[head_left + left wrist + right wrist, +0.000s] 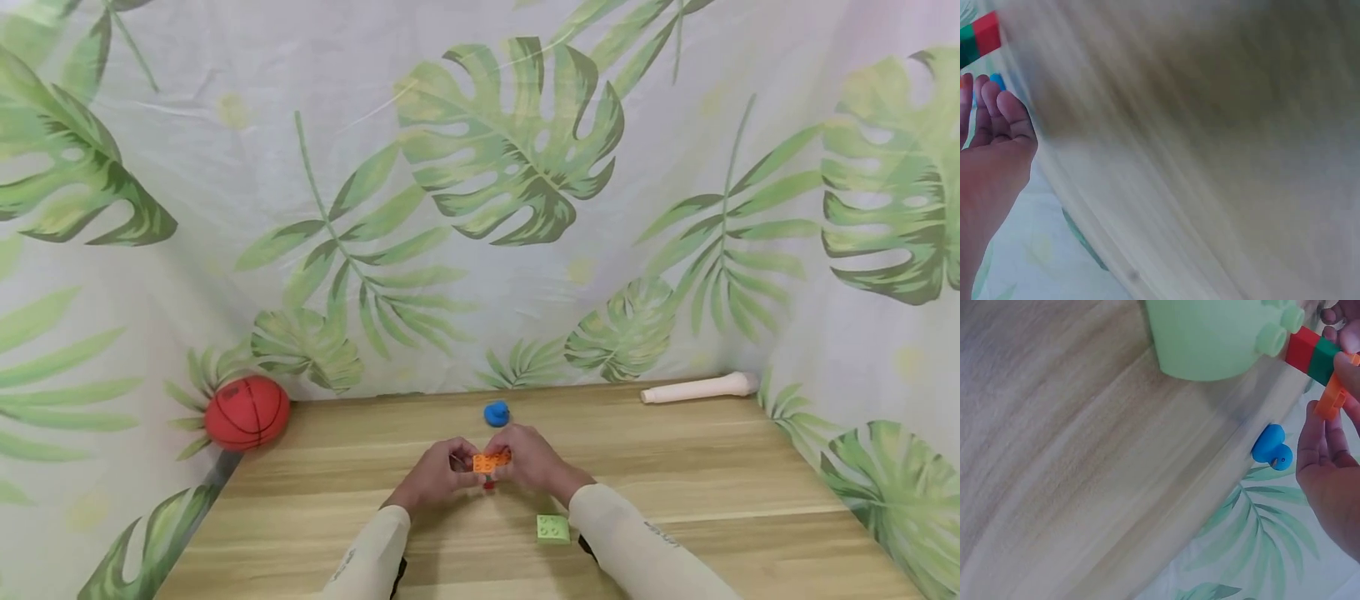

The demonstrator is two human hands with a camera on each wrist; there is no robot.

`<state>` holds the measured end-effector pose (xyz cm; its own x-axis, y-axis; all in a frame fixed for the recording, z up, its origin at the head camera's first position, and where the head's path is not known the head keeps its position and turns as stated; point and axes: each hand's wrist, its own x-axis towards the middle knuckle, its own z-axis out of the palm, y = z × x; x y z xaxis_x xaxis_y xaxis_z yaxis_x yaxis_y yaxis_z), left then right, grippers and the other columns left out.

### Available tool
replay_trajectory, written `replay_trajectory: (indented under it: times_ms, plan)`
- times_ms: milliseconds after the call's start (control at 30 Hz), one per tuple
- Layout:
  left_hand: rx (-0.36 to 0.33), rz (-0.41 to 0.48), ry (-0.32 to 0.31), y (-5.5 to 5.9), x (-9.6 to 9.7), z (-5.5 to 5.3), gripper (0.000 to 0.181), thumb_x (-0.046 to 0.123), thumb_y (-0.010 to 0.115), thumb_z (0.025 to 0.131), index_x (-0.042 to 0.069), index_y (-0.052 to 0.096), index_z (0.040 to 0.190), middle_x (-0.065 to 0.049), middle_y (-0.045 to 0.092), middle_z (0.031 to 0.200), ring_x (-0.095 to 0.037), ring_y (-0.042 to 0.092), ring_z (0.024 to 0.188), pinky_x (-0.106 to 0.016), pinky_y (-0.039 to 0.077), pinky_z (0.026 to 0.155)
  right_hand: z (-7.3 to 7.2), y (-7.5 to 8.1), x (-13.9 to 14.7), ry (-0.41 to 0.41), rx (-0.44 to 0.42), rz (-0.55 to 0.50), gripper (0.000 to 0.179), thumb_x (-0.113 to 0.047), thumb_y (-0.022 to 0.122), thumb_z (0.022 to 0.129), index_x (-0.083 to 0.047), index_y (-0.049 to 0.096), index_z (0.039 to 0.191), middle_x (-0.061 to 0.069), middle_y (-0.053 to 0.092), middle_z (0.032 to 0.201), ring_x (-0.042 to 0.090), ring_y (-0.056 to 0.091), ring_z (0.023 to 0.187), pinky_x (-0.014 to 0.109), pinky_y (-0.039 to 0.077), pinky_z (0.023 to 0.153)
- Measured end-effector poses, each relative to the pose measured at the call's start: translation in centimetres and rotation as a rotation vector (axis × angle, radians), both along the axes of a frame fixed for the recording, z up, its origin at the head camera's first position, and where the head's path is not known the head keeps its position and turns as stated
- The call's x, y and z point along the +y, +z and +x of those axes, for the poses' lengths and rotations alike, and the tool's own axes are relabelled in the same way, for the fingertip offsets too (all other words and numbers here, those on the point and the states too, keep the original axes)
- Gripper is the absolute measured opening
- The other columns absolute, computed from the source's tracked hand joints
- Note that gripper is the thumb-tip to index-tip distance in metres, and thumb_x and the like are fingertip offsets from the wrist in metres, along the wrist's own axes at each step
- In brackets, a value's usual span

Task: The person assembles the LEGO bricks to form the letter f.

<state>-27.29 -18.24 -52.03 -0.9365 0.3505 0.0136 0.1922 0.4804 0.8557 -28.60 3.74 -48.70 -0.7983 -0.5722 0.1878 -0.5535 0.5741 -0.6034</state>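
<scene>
Both hands meet over the middle of the table around an orange toy brick [491, 462] with studs on top. My right hand [531, 458] pinches its right end. At its left end are the fingers and thumb of my left hand [433, 477], which appear to pinch it too. Under the orange brick, a green brick [1322, 362] and a red brick [1302, 350] are joined in a stack, with the red lowest. In the left wrist view, the red brick [987, 33] shows beyond my left fingers. Fingers partly hide the joint between orange and green.
A light green brick [552, 529] lies near my right forearm. Behind the hands sits a blue toy duck [497, 413]. A red ball [247, 412] is at the back left corner, and a pale stick-shaped object [697, 388] lies at the back right, before the leaf-patterned cloth [510, 292].
</scene>
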Motion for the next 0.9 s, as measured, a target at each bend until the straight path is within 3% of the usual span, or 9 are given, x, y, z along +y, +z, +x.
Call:
replay_trajectory:
  times_ms: [133,267,500,900]
  plan:
    - [-0.023,0.062,0.016,0.5,-0.1,0.1,0.031,0.017,0.085,0.094,0.003,0.069,0.117,-0.012,0.073,0.110,-0.018,0.067,0.094,-0.022,0.055,0.079,0.0,0.2,0.2,-0.009,-0.004,-0.008,0.022,0.001,0.091,0.081,-0.004,0.083,0.101,0.008,0.081,0.106,0.022,0.068,0.099,0.030,0.056,0.083]
    - [-0.001,0.069,0.020,0.3,-0.2,0.1,0.030,0.017,0.085,0.094,0.003,0.070,0.116,-0.011,0.074,0.110,-0.018,0.068,0.096,-0.022,0.055,0.080,-0.2,0.1,0.1,0.007,0.012,-0.018,0.022,0.001,0.092,0.080,-0.003,0.084,0.100,0.008,0.081,0.105,0.022,0.069,0.098,0.030,0.056,0.082]
    - [0.026,0.086,-0.002,-0.4,-0.3,-0.3,0.023,0.014,0.085,0.093,0.005,0.071,0.109,-0.007,0.072,0.100,-0.012,0.064,0.086,-0.020,0.054,0.074,0.0,-0.4,0.2,-0.016,0.025,-0.021,0.024,-0.003,0.092,0.081,-0.005,0.082,0.103,0.007,0.079,0.103,0.021,0.069,0.098,0.033,0.057,0.086]
    - [0.019,0.144,-0.060,-0.7,-0.5,-0.9,0.025,0.006,0.082,0.092,-0.004,0.067,0.108,-0.009,0.069,0.094,-0.009,0.059,0.079,-0.018,0.051,0.065,-0.2,-1.3,0.4,-0.069,-0.065,-0.073,0.031,-0.004,0.091,0.083,-0.008,0.071,0.105,0.005,0.073,0.105,0.020,0.068,0.100,0.040,0.058,0.093]
